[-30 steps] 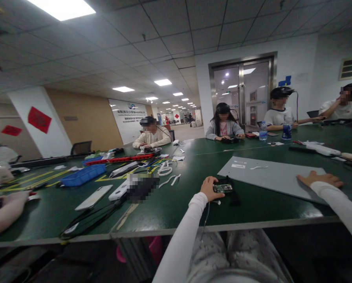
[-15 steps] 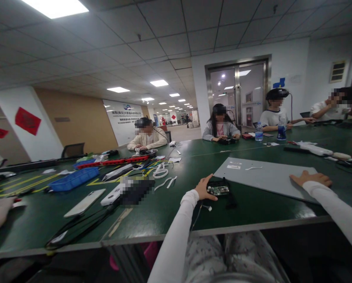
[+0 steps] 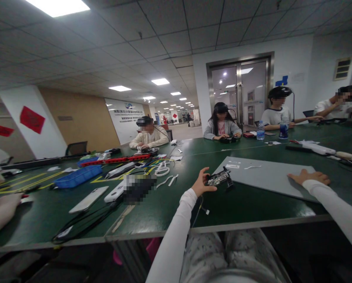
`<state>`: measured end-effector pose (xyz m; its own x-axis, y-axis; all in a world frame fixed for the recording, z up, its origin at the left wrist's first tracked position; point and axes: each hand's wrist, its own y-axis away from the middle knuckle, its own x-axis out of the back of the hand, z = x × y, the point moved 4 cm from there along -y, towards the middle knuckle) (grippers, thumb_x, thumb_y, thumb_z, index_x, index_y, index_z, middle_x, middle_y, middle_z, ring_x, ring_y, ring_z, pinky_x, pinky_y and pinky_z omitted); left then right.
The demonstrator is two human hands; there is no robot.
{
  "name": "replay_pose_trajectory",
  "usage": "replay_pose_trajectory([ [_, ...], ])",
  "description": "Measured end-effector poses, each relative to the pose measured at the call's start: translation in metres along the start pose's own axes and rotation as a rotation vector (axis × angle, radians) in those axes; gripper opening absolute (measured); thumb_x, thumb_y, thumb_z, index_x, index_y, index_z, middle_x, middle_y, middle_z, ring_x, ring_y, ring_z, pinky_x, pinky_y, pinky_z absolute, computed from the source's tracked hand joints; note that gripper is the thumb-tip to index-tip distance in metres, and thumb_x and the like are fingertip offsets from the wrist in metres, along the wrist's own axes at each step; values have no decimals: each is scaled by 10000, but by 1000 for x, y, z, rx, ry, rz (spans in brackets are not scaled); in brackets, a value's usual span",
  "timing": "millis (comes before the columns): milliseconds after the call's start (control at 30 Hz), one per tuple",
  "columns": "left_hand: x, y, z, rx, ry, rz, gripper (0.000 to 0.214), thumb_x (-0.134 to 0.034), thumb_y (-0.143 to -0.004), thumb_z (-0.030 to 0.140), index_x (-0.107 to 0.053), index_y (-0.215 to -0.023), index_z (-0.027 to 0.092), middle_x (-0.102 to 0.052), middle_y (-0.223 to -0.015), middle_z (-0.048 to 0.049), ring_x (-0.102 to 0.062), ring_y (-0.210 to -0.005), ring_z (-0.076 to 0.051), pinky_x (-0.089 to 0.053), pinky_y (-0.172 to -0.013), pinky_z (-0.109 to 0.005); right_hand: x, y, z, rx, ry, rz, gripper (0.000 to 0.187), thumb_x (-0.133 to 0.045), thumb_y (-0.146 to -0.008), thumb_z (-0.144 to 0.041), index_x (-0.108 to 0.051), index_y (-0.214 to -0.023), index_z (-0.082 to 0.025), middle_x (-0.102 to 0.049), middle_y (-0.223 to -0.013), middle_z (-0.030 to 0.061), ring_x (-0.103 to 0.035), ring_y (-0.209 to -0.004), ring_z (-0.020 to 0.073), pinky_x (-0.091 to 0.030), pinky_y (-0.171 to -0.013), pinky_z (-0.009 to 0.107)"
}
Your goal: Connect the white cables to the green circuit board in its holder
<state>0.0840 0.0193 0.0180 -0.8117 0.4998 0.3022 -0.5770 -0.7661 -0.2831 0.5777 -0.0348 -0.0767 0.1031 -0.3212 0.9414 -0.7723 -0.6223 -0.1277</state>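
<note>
My left hand (image 3: 202, 183) grips the left end of a small black device with an exposed circuit board (image 3: 219, 179), fingers and thumb around its edge. The device is tilted and appears lifted off the green table. A thin cable with a white connector (image 3: 207, 212) hangs below it. My right hand (image 3: 308, 177) lies flat, fingers spread, on the right part of a grey board (image 3: 267, 177). On that board are white labels (image 3: 232, 164) and a short white strip (image 3: 252, 167).
Left of my arm lie white strips (image 3: 173, 180), a white phone (image 3: 89, 199), black cables (image 3: 84, 224) and a blue tray (image 3: 78, 176). Two bottles (image 3: 260, 131) stand toward the far right. Several people sit around the green table (image 3: 152, 220); another person's hand (image 3: 5, 210) rests at far left.
My left hand has raised and tilted the circuit-board device, which lay lower on the table before. My right hand stays on the grey board. The view has shifted slightly.
</note>
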Motion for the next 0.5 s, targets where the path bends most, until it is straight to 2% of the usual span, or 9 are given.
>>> replay_pose_trajectory([
  [100,1,-2,3,-11,177,14,1010,-784,-408,216,-217,-1242,275,-450,-1040,-47,-482,-995,-197,-319,-916,-384,-4,5,-9,-119,-10,-17,916,-366,-456,-807,-497,-1111,-181,-282,-1209,308,-296,-1074,460,-162,-777,544],
  [200,4,-2,6,-30,286,77,1017,-772,-417,206,-198,-1254,275,-482,-1021,-41,-494,-971,-188,-328,-905,-374,-5,15,-30,-53,-6,-25,879,-339,-488,-799,-509,-1100,-191,-312,-1214,278,-316,-1066,448,-182,-786,545],
  [367,10,-1,12,-35,331,224,969,-716,-487,297,-157,-1279,299,-492,-1065,-52,-503,-954,-191,-377,-844,-358,-4,42,-69,69,6,-70,846,-329,-545,-769,-502,-1112,-165,-334,-1213,260,-334,-1062,439,-197,-800,550],
  [500,8,-1,20,-66,335,231,961,-695,-492,325,-151,-1284,283,-490,-1083,-60,-504,-953,-191,-390,-821,-340,-2,67,-103,192,17,-106,841,-319,-560,-770,-489,-1122,-168,-364,-1192,232,-338,-1071,423,-223,-809,517],
])
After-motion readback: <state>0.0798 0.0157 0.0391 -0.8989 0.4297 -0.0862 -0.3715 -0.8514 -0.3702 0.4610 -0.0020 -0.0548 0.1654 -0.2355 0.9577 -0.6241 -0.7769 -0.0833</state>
